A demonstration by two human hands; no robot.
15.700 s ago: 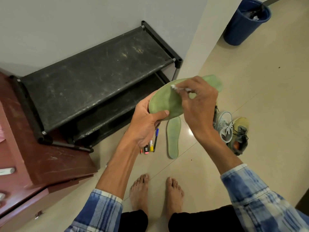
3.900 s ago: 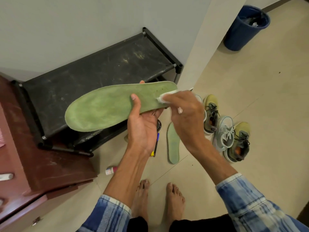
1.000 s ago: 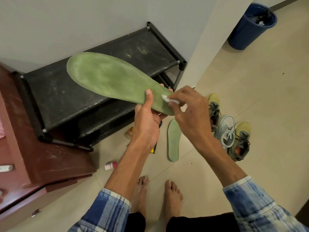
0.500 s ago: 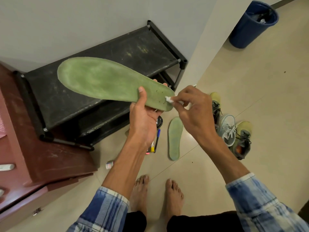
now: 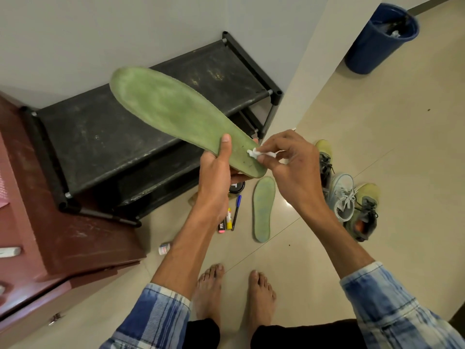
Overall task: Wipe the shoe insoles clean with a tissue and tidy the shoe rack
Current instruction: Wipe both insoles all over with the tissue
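The left hand [image 5: 214, 177] grips a green insole [image 5: 176, 114] near one end, thumb flat on its upper face and fingers curled beneath. The insole stretches away up and to the left of that hand. The right hand [image 5: 292, 167] pinches a small crumpled white tissue [image 5: 254, 153] between thumb and fingertips, its other fingers loosely spread. The tissue touches the insole's face just right of the left thumb, where small dark specks show.

Behind the held insole stands a black two-shelf shoe rack [image 5: 105, 137], its top shelf dusty and scuffed. On the floor below the right hand lies a second green insole [image 5: 263, 210]. Beside it, under the left wrist, are a blue pen [image 5: 236, 212], a yellow tube [image 5: 229, 219] and a round black tin [image 5: 237, 186]; their labels are too small to read. A small white bottle [image 5: 164, 248] lies left of the left forearm.

Right of the right hand sit a pale grey sneaker [image 5: 342, 197] and yellow-green sneakers [image 5: 364, 210]. The floor [image 5: 390, 127] is glossy beige tile, with the person's bare feet [image 5: 208, 290] near the bottom. A reddish-brown cabinet [image 5: 63, 235] stands far left against the pale grey wall [image 5: 100, 34], and a blue bin [image 5: 377, 39] stands far beyond the right hand.
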